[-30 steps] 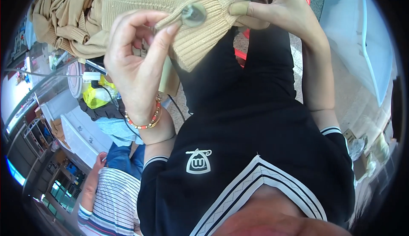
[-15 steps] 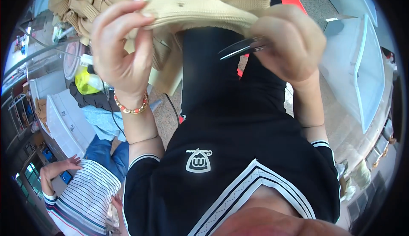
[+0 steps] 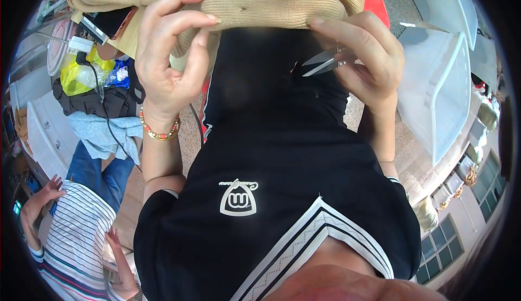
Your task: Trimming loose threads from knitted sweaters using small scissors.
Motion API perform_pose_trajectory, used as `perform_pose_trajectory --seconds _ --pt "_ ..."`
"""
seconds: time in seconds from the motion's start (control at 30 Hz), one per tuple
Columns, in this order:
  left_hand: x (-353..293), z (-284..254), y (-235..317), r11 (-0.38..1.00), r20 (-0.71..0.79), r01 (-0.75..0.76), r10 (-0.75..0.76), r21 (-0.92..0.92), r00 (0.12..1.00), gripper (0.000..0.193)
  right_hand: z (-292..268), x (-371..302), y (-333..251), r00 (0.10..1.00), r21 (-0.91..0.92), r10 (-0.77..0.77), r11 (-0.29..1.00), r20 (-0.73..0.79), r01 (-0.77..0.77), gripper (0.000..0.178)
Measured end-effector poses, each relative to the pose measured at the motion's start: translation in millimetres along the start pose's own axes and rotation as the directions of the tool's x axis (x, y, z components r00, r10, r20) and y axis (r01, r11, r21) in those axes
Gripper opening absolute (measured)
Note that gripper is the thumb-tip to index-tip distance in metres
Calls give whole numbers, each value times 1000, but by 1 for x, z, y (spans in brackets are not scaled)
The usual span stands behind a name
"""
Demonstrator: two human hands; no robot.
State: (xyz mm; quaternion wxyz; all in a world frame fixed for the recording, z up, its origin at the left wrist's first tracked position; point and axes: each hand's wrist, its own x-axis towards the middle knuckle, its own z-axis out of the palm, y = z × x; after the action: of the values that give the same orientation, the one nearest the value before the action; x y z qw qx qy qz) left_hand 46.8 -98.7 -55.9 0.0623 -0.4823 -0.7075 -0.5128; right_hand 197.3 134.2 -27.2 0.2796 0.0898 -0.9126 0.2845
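A beige ribbed-knit garment (image 3: pixel 282 0) lies stretched across my lap at the top, with a small dark spot near its lower edge. My left hand (image 3: pixel 176 51) grips its left part, the fingers bent over the fabric and the thumb lower down. My right hand (image 3: pixel 374 56) holds a small pair of thread snips (image 3: pixel 323 65) in its palm, their two pointed blades toward the left, slightly apart. A fingertip of that hand touches the garment's lower right edge. The snips' blades are below the fabric, over my black trousers.
To the left, a phone (image 3: pixel 116 21), a yellow plastic bag (image 3: pixel 78 78), a cable and a blue cloth (image 3: pixel 103 132) lie by a white bin (image 3: pixel 49 132). A person in a striped shirt (image 3: pixel 81 225) is at lower left. Clear plastic bins (image 3: pixel 434 89) stand at right.
The raised knit band has come down and spread wider and flatter between my hands. My right hand has turned, its fingertip now at the fabric edge. The view has shifted.
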Motion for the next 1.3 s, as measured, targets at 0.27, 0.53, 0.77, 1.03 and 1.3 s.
perform_pose_trajectory --seconds 0.27,0.53,0.77,1.03,1.3 --pt "0 4 7 978 -56 196 -200 -64 978 36 0 7 -4 998 47 66 997 23 -67 40" --pt "5 10 31 343 252 555 -630 -758 734 34 -4 20 -34 991 209 129 969 37 -134 51" --pt "11 11 36 251 293 526 -605 -813 741 30 7 32 -44 994 59 99 993 51 -102 50" --pt "3 8 25 338 256 538 -608 -772 751 27 8 35 -46 995 -22 89 996 50 -88 47" --pt "4 8 23 360 249 539 -604 -761 757 27 11 35 -39 1000 -79 10 997 19 -8 47"
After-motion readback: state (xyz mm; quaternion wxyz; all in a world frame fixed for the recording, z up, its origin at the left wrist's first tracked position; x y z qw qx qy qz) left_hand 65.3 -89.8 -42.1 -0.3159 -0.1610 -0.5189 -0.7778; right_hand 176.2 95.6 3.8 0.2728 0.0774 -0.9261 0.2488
